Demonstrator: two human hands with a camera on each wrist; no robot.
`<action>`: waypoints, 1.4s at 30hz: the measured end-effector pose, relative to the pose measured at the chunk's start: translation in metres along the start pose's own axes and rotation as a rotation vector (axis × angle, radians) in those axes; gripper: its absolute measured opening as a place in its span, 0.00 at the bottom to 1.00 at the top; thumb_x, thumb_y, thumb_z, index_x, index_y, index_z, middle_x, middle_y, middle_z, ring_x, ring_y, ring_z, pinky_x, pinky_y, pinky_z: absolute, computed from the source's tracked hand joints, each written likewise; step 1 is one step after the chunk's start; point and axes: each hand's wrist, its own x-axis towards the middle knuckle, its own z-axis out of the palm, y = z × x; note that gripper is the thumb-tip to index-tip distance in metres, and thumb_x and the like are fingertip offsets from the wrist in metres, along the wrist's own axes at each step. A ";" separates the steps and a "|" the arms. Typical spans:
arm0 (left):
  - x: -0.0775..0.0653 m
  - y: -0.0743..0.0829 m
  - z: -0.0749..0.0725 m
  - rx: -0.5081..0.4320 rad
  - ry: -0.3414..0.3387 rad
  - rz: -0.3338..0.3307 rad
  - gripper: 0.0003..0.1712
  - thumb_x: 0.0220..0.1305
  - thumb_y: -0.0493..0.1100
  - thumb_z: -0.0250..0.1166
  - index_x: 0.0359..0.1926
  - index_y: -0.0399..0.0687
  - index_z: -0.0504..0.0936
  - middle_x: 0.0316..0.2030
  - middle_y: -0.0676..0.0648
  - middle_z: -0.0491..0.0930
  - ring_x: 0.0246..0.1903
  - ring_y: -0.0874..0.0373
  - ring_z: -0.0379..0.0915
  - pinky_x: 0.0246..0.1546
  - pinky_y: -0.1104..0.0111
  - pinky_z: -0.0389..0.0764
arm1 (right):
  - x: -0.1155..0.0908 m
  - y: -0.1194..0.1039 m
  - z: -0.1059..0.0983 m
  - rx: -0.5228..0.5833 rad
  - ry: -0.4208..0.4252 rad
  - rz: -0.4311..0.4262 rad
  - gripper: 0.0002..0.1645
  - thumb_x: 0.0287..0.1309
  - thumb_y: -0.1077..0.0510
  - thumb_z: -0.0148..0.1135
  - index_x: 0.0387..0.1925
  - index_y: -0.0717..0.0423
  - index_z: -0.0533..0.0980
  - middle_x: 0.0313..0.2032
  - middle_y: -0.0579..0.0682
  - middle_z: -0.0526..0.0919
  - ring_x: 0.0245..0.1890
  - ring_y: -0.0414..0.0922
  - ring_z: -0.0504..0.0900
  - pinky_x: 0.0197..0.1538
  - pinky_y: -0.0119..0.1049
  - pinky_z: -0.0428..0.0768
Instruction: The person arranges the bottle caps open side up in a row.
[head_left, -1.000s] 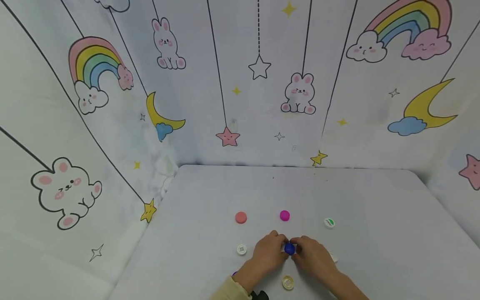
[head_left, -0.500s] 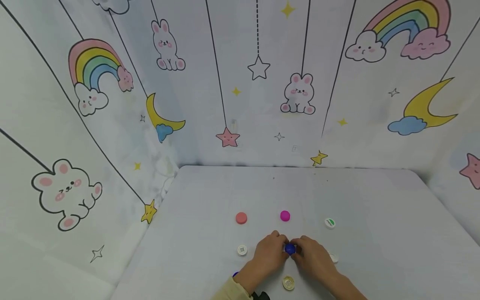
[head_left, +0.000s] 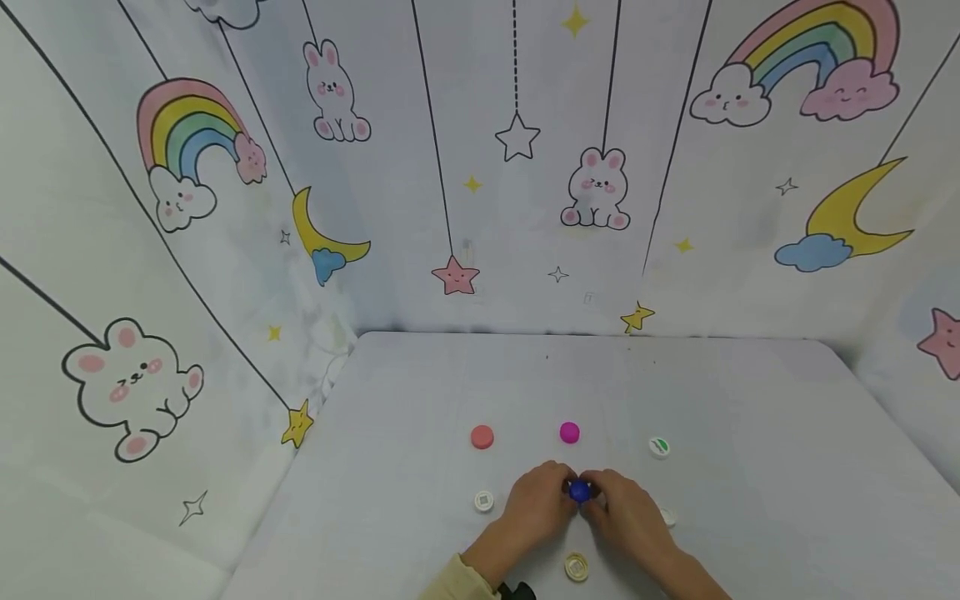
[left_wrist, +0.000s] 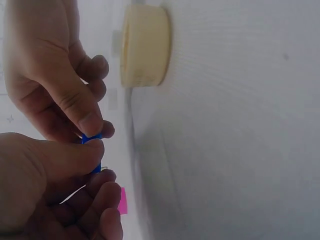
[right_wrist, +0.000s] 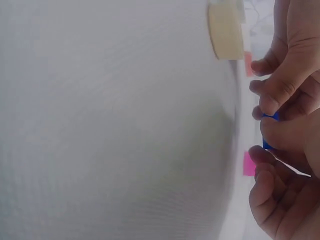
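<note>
A small round blue bottle cap (head_left: 579, 492) is pinched between both hands, held just over the table. My left hand (head_left: 538, 502) grips its left side with thumb and fingertips; my right hand (head_left: 624, 510) pinches its right side. In the left wrist view, the two thumbs (left_wrist: 82, 156) meet near the cap and cover much of it. A slip of blue (right_wrist: 270, 116) shows between the hands in the right wrist view. Below the hands lies a pale yellow cap (head_left: 576, 567), seen larger as a beige ring-like cap (left_wrist: 145, 46) in the left wrist view.
On the white table (head_left: 375, 500) lie an orange-red cap (head_left: 482, 437), a magenta cap (head_left: 570, 432), a white cap with green print (head_left: 659, 448) and a white cap (head_left: 483, 501). Another white one (head_left: 667, 517) is partly behind my right hand. A wall with cartoon drawings surrounds the table.
Both hands have raised the blue cap slightly, keeping it between their fingertips. A dark blue-purple thing by the left forearm, partly visible before, is now hidden.
</note>
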 end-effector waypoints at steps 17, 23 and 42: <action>-0.001 0.004 -0.007 -0.004 0.065 0.042 0.14 0.60 0.47 0.70 0.47 0.50 0.86 0.33 0.56 0.81 0.26 0.72 0.66 0.28 0.78 0.68 | -0.005 -0.010 -0.013 0.017 0.063 0.032 0.23 0.50 0.62 0.73 0.51 0.56 0.81 0.35 0.43 0.82 0.23 0.32 0.68 0.27 0.27 0.70; -0.001 0.004 -0.009 -0.056 0.084 0.047 0.13 0.62 0.46 0.68 0.46 0.49 0.87 0.33 0.57 0.84 0.28 0.73 0.70 0.30 0.78 0.70 | -0.006 -0.009 -0.013 0.036 0.094 0.026 0.20 0.55 0.63 0.70 0.51 0.57 0.81 0.35 0.42 0.82 0.24 0.33 0.68 0.28 0.27 0.71; 0.002 0.000 -0.011 -0.286 0.100 -0.017 0.11 0.67 0.47 0.63 0.37 0.48 0.88 0.21 0.63 0.80 0.21 0.74 0.67 0.23 0.78 0.68 | -0.008 -0.007 -0.009 0.090 0.174 -0.041 0.25 0.49 0.68 0.72 0.52 0.54 0.80 0.29 0.37 0.81 0.21 0.29 0.65 0.26 0.26 0.69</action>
